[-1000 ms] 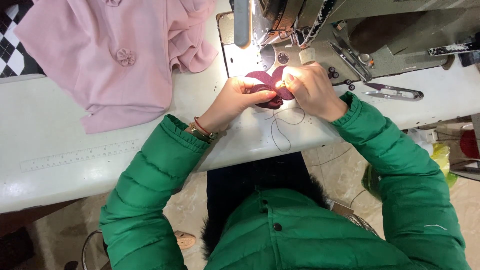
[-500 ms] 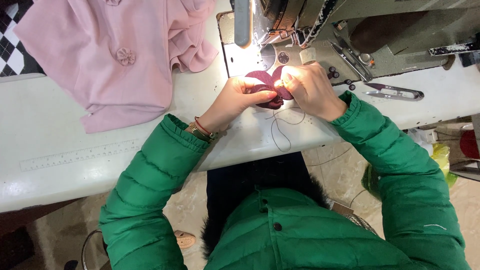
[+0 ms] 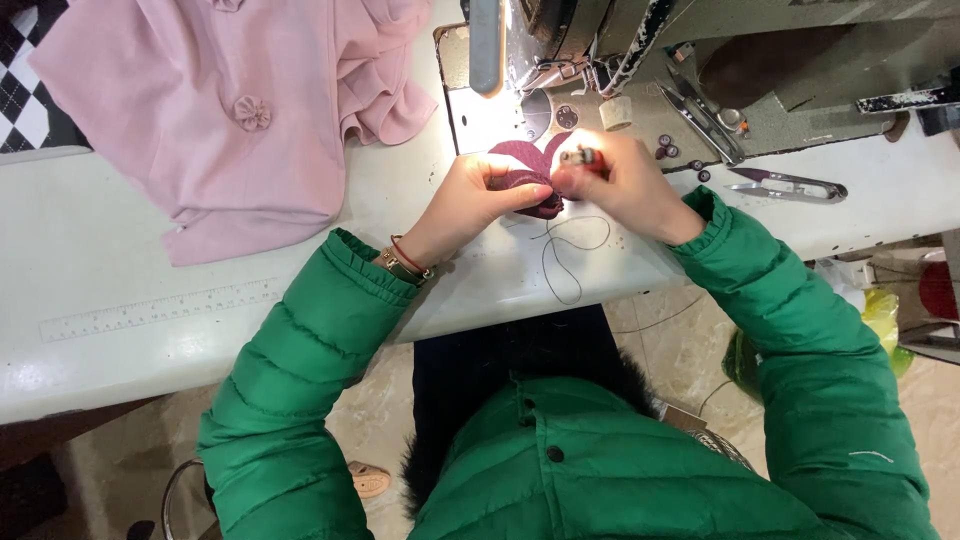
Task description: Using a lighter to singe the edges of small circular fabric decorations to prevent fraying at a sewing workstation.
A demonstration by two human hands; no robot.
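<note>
Left hand [image 3: 478,192]: fingers pinch the maroon fabric piece [image 3: 525,170] flat on the white table [image 3: 120,260], just before the sewing machine [image 3: 640,50].
Right hand [image 3: 622,180]: fingers clenched on a small red-tipped tool [image 3: 583,157] — at the fabric's edge.
Thread [image 3: 565,255]: loose, trailing toward the person.
Snips [image 3: 790,186]: parked aside — within reach.

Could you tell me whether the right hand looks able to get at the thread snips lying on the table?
Probably yes: the thread snips lie in the open beside the right hand, though it seems busy with the maroon fabric piece.

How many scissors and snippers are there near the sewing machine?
2. One pair of thread snips lies on the white table right of the hands. Another pair of scissors rests on the sewing machine base. More may be hidden.
</note>
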